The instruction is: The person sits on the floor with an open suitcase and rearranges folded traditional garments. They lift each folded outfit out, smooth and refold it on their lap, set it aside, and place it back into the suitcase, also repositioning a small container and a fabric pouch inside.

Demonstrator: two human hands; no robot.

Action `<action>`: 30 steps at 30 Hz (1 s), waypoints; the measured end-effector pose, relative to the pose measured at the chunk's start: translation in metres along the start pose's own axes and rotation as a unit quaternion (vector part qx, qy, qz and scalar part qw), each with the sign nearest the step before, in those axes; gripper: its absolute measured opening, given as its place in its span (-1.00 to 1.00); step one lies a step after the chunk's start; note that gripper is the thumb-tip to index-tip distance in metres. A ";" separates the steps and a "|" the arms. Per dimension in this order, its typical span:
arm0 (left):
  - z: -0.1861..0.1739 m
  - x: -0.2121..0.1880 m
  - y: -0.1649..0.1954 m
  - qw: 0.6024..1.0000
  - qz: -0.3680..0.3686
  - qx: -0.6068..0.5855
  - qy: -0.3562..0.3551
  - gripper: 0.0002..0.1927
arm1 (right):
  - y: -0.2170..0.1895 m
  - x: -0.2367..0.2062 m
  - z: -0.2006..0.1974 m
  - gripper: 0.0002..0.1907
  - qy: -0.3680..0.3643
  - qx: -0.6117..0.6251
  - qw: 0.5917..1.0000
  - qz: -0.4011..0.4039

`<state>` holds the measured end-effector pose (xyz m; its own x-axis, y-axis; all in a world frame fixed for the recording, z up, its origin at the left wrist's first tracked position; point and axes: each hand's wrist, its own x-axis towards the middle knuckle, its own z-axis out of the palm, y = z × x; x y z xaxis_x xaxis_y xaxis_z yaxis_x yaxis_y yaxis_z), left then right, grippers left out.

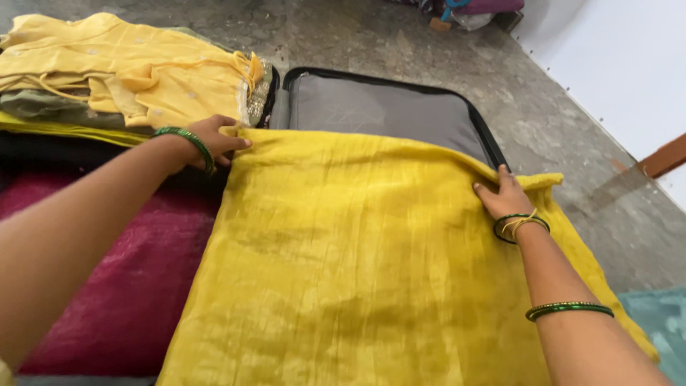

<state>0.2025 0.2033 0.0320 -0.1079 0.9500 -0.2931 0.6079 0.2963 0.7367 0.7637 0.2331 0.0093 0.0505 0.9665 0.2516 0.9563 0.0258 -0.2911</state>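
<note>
Both hands are working the big yellow cloth (357, 264), which is lying spread across the middle of the view and draping over the open suitcase (386, 107). The left hand (214, 139), up at ten o'clock, is curling its fingers around the cloth's far left corner and pinching the edge there, with a green bangle (187, 143) sitting at the wrist. The right hand (504, 196), over at three o'clock, is pressing down flat on the cloth's far right corner, fingers close together and pointing toward the suitcase rim; whether it is gripping the fabric underneath, I cannot tell. Green bangles and a thin yellow thread (520, 225) are circling that wrist, and another pair of green bangles (569, 309) is riding further down the forearm.

The suitcase's grey lining is peeking out at twelve o'clock, just beyond the cloth's top edge, framed by a black zipper border. At eleven o'clock a pile of folded pale yellow clothes (121, 71) is sitting just behind the left hand. Down at eight o'clock a magenta fabric (121, 286) is lying beside the yellow cloth, its edge tucked under it. The grey stone floor (429, 50) is stretching away at one o'clock, and a teal mat (661, 322) is showing at four o'clock.
</note>
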 end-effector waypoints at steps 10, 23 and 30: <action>0.046 -0.104 -0.090 0.947 -0.152 -0.249 -0.135 -0.51 | 0.079 -0.086 -0.021 -0.04 -0.079 -0.091 0.976 0.180; 0.078 -0.186 -0.084 0.933 -0.116 -0.262 -0.216 -0.33 | 0.033 -0.172 -0.040 -0.24 0.189 -0.017 0.981 -0.044; 0.074 -0.197 -0.076 0.945 -0.106 -0.252 -0.179 -0.33 | -0.136 -0.234 0.021 -0.33 0.075 -0.021 0.984 -0.161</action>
<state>0.2363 -0.0135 -0.0113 0.1428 0.7966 -0.5874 0.1401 0.5712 0.8087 0.6158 0.0092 -0.0293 -0.2191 0.8611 0.4587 0.9404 0.3117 -0.1359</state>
